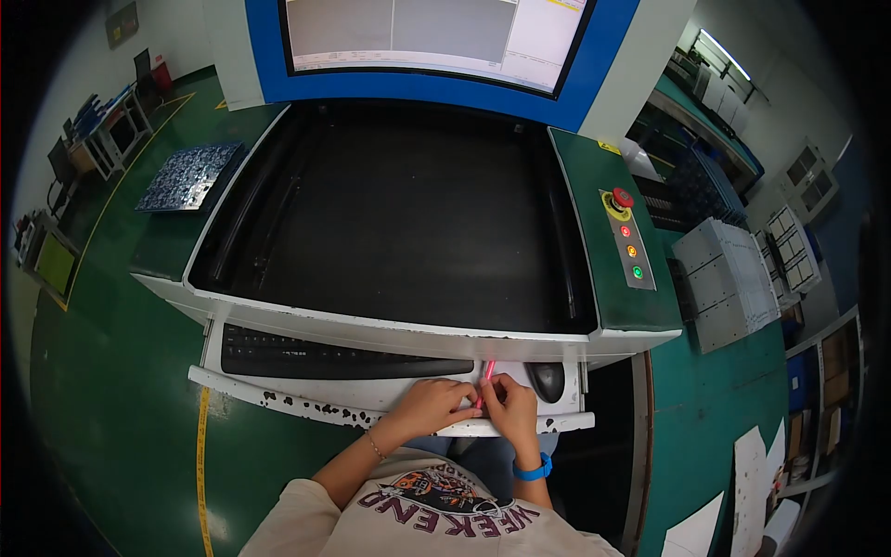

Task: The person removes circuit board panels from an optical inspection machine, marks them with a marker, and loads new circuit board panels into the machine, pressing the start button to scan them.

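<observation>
My left hand (429, 407) and my right hand (511, 405) meet over the front lip of a white pull-out keyboard tray (408, 392). Between them is a slim bright pink stick, pen-like in shape (489, 369), standing out past the fingertips toward the machine. The fingers of both hands are closed around its lower part, which they partly hide. A black mouse (546, 380) lies just right of my right hand. The black keyboard (334, 356) stretches along the tray to the left, partly under the machine's edge.
A dark machine bed (408, 213) lies ahead, below a monitor (445, 32) in a blue frame. On the right panel are a red emergency stop (622, 198) and lit buttons (631, 251). White panels (726, 283) are stacked on the green side table (705, 399). A circuit-patterned board (190, 176) rests at left.
</observation>
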The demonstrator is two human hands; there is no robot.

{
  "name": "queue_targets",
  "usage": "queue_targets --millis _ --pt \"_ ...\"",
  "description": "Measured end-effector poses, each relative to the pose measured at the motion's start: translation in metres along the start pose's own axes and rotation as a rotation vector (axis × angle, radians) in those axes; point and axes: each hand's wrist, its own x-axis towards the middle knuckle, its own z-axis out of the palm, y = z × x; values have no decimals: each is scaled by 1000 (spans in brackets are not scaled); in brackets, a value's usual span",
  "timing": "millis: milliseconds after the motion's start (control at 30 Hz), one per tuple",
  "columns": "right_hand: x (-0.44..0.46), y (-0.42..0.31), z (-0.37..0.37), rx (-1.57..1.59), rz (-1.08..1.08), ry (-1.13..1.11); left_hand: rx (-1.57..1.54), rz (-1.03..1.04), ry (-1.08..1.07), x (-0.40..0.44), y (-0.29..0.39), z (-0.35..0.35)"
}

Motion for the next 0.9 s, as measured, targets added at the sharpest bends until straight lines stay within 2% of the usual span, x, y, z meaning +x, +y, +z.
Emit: queue_targets --millis 900 --pt "0 -3 -1 -1 16 -12 13 -18 -24 1 0 0"
